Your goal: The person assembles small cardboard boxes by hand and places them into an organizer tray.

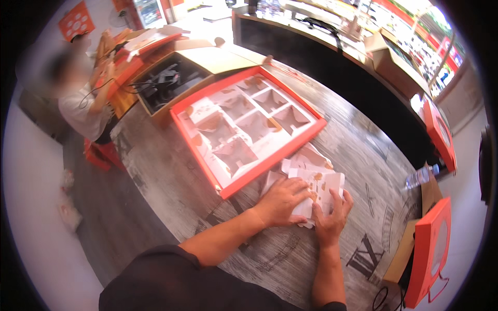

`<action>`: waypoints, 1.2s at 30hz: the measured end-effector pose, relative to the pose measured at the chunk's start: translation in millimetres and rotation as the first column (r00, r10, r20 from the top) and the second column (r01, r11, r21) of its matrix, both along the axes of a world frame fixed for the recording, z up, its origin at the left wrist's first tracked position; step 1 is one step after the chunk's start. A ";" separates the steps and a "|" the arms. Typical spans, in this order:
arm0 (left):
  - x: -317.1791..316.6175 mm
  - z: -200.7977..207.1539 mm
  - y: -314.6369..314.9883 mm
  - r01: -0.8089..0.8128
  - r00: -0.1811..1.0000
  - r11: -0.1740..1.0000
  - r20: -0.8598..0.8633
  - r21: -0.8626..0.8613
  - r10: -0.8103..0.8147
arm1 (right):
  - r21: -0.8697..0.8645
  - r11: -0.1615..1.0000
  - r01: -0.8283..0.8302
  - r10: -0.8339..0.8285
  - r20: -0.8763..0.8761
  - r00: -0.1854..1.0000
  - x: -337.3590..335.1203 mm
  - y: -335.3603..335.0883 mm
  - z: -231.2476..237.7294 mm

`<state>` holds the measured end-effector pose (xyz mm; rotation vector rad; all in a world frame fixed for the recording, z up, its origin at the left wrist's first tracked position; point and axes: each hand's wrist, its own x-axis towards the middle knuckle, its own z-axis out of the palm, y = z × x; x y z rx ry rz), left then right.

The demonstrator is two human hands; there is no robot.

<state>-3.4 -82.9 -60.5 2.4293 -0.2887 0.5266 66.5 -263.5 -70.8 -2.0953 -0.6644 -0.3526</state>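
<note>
On the table in front of me lies a small white folding carton [324,186] printed with orange-brown spots. My left hand [282,202] covers its left side, fingers over the top and thumb at the near edge. My right hand [332,215] grips its right side, with the thumb on the face and the fingers curled at the edge. More white card pieces [309,155] lie partly under and behind it. Just beyond stands a large red-edged tray box [207,173] with white card compartments inside, several of them square and recessed.
An open cardboard box [207,83] with dark cables sits beyond the tray. At the right are red boxes with clear windows [428,254] and a plastic bottle [420,177]. A black-fronted counter [311,57] runs behind. Another person [83,106] works at the far left.
</note>
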 end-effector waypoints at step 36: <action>-7.1 65.7 309.0 -0.555 0.431 0.631 -0.461 0.542 0.776 | 0.055 0.976 -0.212 0.176 0.380 0.908 -6.4 -5.1 22.4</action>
